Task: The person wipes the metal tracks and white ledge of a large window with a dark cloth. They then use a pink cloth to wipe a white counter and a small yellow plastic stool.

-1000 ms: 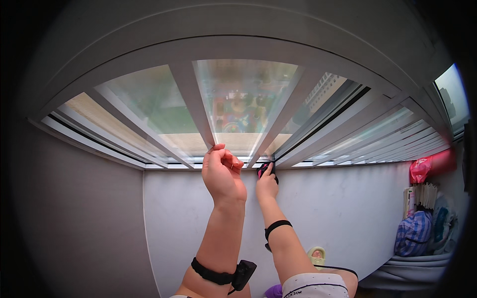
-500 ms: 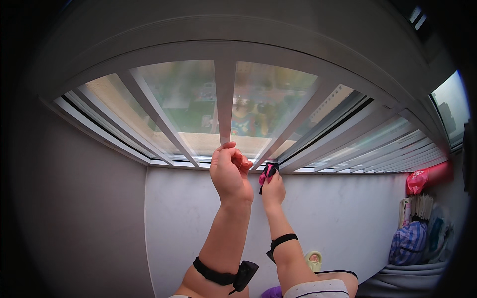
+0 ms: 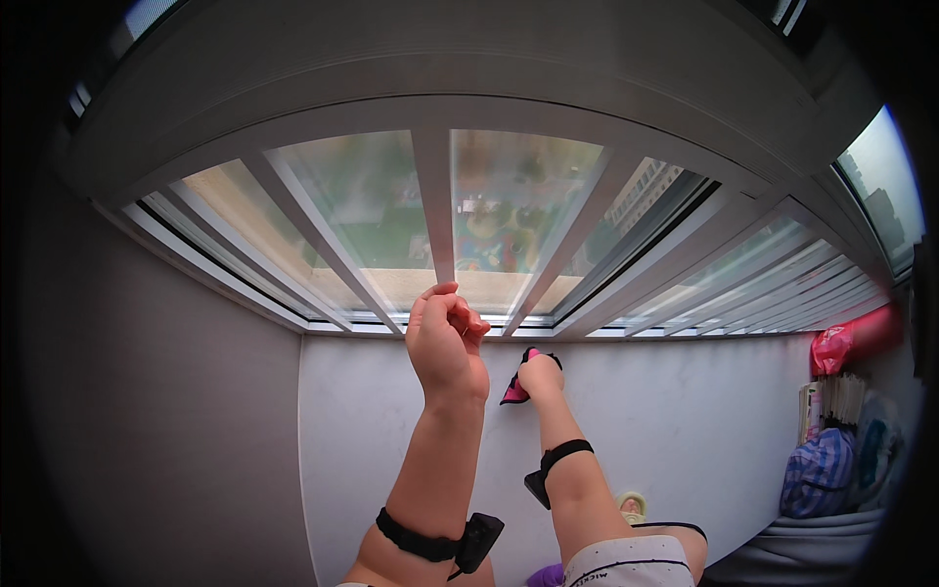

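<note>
My left hand (image 3: 448, 344) is closed with its fingers curled round a white upright window bar (image 3: 436, 205), whose lower part it hides. To its right, my right hand (image 3: 541, 375) is closed on a bunched pink cloth (image 3: 518, 387) with black edging. The cloth hangs just below the window sill frame, in front of the pale floor, and part of it is hidden by the fingers. Whether it touches the floor I cannot tell. Black straps with small dark boxes sit on both forearms.
A row of white bars and glass panes (image 3: 523, 205) curves across the far side. A grey wall (image 3: 186, 382) stands at left. At right are a red bag (image 3: 831, 347), stacked papers (image 3: 839, 399) and a blue checked bag (image 3: 820, 474). A light green slipper (image 3: 633, 506) shows below.
My right hand and the pink cloth have come away from the base of the window frame, moving down toward me. My left hand stays on the bar; the view has shifted slightly.
</note>
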The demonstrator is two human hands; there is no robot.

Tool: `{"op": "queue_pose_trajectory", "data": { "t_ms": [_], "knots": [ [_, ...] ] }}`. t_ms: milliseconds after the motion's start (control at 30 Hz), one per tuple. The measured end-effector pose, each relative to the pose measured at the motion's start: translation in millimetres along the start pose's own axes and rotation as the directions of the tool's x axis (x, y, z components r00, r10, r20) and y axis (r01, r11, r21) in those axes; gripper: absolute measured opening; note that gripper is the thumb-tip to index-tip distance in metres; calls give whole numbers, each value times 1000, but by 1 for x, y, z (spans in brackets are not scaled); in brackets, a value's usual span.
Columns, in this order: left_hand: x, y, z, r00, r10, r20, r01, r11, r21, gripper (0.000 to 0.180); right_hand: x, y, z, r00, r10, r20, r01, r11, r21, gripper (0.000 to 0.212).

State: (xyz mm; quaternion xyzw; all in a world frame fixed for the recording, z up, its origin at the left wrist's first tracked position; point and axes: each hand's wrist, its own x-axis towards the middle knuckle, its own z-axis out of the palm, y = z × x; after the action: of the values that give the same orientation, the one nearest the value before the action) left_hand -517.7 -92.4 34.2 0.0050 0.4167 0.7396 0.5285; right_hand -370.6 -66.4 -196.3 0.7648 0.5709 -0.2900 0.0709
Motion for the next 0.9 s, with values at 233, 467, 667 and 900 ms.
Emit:
{"op": "queue_pose_trajectory", "data": {
  "t_ms": [233,467,667,900],
  "knots": [
    [-4,-3,6,1000,-13,8,14,999,-31,18,-20,9,-5,948,9,-318,42,987,154,42],
    [-4,-8,8,998,-27,58,28,1000,-12,17,-10,2,31,913,-263,-313,311,944,113,39],
    [9,7,-7,999,19,-27,-18,1000,4,20,-25,9,25,721,198,-664,264,807,528,30],
    [-1,-15,10,998,-47,31,47,999,-21,17,9,7,43,921,-73,-383,262,843,469,36]
  ]
}}
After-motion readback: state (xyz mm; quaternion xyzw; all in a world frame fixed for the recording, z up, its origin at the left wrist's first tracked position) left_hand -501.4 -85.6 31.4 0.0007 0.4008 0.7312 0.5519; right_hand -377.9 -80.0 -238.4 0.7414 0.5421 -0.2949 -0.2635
